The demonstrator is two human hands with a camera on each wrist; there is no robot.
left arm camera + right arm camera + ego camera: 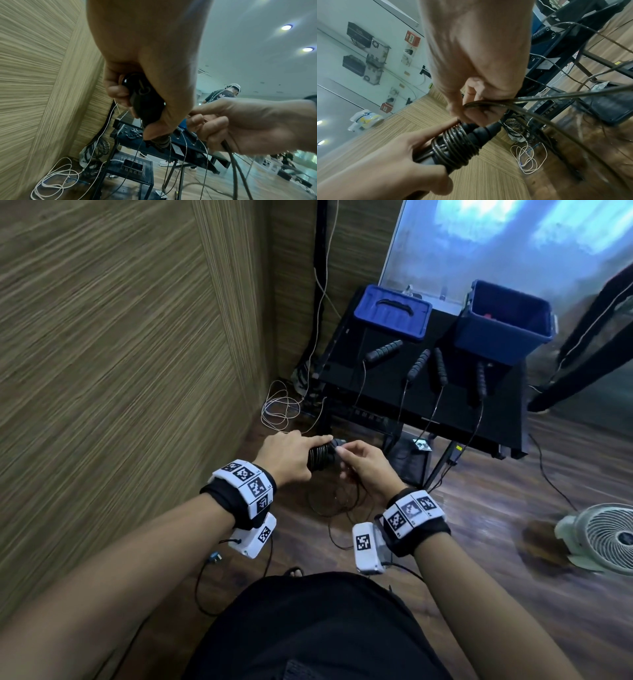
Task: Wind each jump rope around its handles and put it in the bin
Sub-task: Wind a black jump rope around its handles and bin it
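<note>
Our left hand [291, 455] held two black handles [471, 136] side by side, with our fingers curled tight around them. A few loops of rope [455, 146] sat snug around the handles, right next to our thumb. Our right hand [364, 470] was just beside the tips of the handles, and its fingers pinched the loose rope (we saw it run through the curled fingers in the right wrist view). From there the loose part [337, 501] hung down under our hands and lay in curls on the wood floor [479, 542].

Further out stood a black table [376, 392]. Four more handles lay on it: one [383, 350] to the left, two [430, 364] close together in the middle, and one [481, 380] to the right. Their thin ropes hung over the front edge of the table. Behind them was the blue bin [503, 320], open at the top, with something small and red inside that we could not make out. Its blue lid [392, 311] lay flat on the left side of the table.

A white fan [599, 537] sat on the floor to the right. A white cord [279, 409] lay coiled by the wall [120, 337] on the left.
</note>
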